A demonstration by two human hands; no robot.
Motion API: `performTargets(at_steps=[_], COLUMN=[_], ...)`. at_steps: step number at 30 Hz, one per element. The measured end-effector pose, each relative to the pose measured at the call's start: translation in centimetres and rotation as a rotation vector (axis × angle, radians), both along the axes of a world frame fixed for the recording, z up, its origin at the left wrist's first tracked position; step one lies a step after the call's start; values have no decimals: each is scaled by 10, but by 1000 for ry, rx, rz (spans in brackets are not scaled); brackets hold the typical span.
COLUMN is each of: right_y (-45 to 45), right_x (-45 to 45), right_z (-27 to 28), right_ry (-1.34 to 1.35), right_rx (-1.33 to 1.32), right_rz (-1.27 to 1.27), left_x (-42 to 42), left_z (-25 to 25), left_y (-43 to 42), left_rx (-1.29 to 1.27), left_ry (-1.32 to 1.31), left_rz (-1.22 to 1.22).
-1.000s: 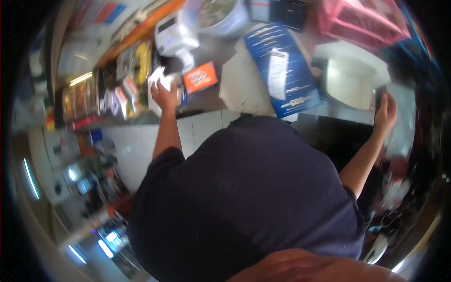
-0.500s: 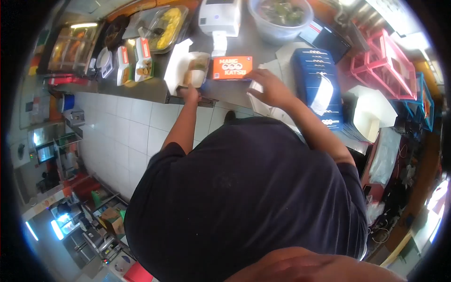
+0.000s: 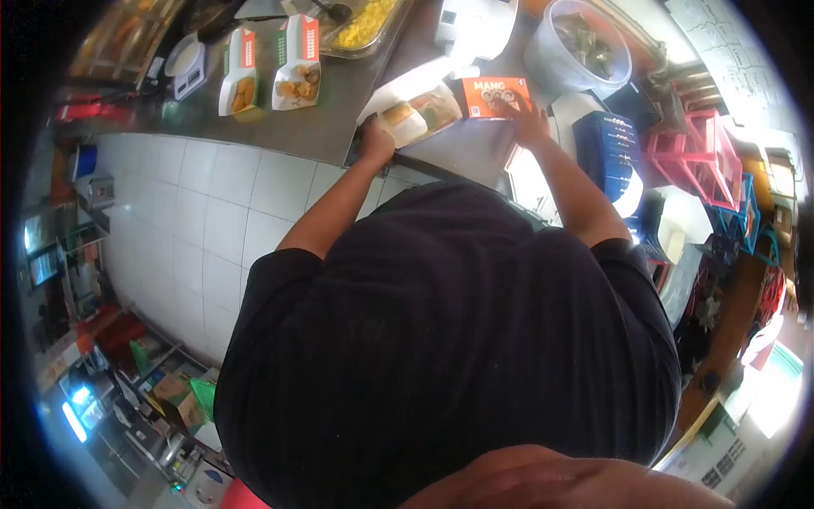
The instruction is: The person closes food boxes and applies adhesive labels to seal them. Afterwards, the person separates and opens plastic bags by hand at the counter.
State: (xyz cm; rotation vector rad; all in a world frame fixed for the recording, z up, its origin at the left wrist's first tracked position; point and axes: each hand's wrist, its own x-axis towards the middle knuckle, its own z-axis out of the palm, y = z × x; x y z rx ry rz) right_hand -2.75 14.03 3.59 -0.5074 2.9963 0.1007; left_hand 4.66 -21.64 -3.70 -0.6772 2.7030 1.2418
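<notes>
My left hand [image 3: 377, 142] is closed on the left end of an open paper food box [image 3: 443, 109]. The box is tilted, with its white lid raised at the back, and holds food and a white paper-like piece. To the right, touching that box or very close to it, lies an orange carton [image 3: 483, 89] printed "MANG". My right hand [image 3: 530, 125] reaches over the carton's lower right part, fingers stretched and apart. Whether its fingertips press on the carton I cannot tell.
Two paper trays of fried pieces [image 3: 297, 85] stand left on the steel counter [image 3: 339, 114], near a scale [image 3: 188, 68] and a tray of yellow food [image 3: 369, 25]. Behind are a white printer [image 3: 479, 25] and a round tub [image 3: 564, 64]. Blue cartons [image 3: 604, 140] are stacked right.
The view has shifted. The food box has turned and tilted in my left hand, its lid now toward the back. My right hand has moved from beside the orange carton to over it.
</notes>
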Motion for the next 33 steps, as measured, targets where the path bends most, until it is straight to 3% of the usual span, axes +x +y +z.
performTargets(at_steps=[1,2,6,9,10,12,13,16,19,23,26,29,32,33], right_y=[-5,-12,-46,-63,-66,-79,-78,-72,-81,-87,-98,-105,-101,-97], right_x=[-2,-8,-48,-27,-13,24,35,70,80,68,62,65,62,59], right_z=[-2,-5,-26,-23,-17,30,26,4,0,-30,-23,-26,-14,-15], right_ry=[-5,-15,-9,-168,-241,-365,-305,-198,-352,-447,-538,-524,-549,-541], right_rx=[15,-169,-910,-554,-646,-786,-779,-747,-851,-995,-940,-967,-1032,-1057], right_rz=[-97,-149,-353,-261,-249,-269,-235,-126,-373,-569,-689,-783,-822,-822], left_x=[-9,-17,-60,-46,-36,-15,-5,2,-38,-53,-35,-34,-34,-37], left_z=[-11,-23,-36,45,31,43,51,126,87,40,44,29,52,54], left_y=[-7,-11,-4,-5,-7,-5,-4,-5,4,26,35,36,41,38], left_rx=[-78,-154,-35,606,742,702,678,324,142,262,469,414,314,429], left_ry=[68,136,32,-296,-186,222,423,639,391,-189,-24,-30,-81,-142], left_rz=[-99,-196,-304,-92,123,177,200,-293,-381,-295,-208,-202,-198,-233])
